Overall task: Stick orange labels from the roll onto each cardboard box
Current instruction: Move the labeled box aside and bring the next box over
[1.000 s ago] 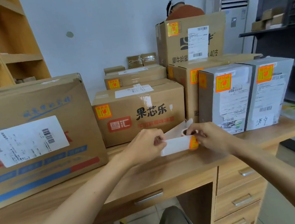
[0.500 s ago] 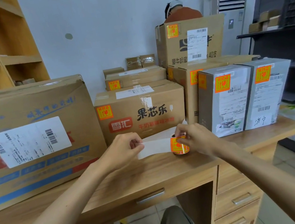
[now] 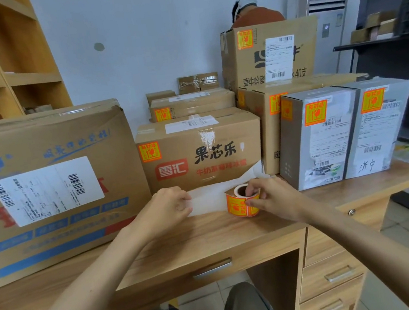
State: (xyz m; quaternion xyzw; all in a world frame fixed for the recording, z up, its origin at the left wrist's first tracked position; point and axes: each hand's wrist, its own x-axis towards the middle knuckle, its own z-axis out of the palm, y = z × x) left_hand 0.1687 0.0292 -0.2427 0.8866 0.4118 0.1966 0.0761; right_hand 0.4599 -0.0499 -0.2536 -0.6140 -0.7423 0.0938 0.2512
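Observation:
An orange label roll [image 3: 241, 206] stands on the wooden desk [image 3: 209, 235], and my right hand [image 3: 274, 199] grips it with fingers over its core. My left hand [image 3: 165, 210] pinches the end of the white backing strip [image 3: 209, 198] pulled out leftward from the roll. A large cardboard box [image 3: 45, 187] at the left shows a white shipping label and no orange one on its front. The middle box [image 3: 200, 152], the flat box behind it [image 3: 191, 105], the tall rear box [image 3: 270, 53], the box under it [image 3: 268, 130] and two grey boxes [image 3: 319, 138] [image 3: 375, 128] each carry an orange label.
A wooden shelf unit [image 3: 1, 65] stands at the far left. Dark metal shelving [image 3: 397, 35] runs along the right. A person [image 3: 254, 13] sits behind the tall box. Desk drawers [image 3: 330, 273] are below right. My knees show under the desk.
The roll came down onto the desk and shifted left. My left hand drew the backing strip out farther to the left.

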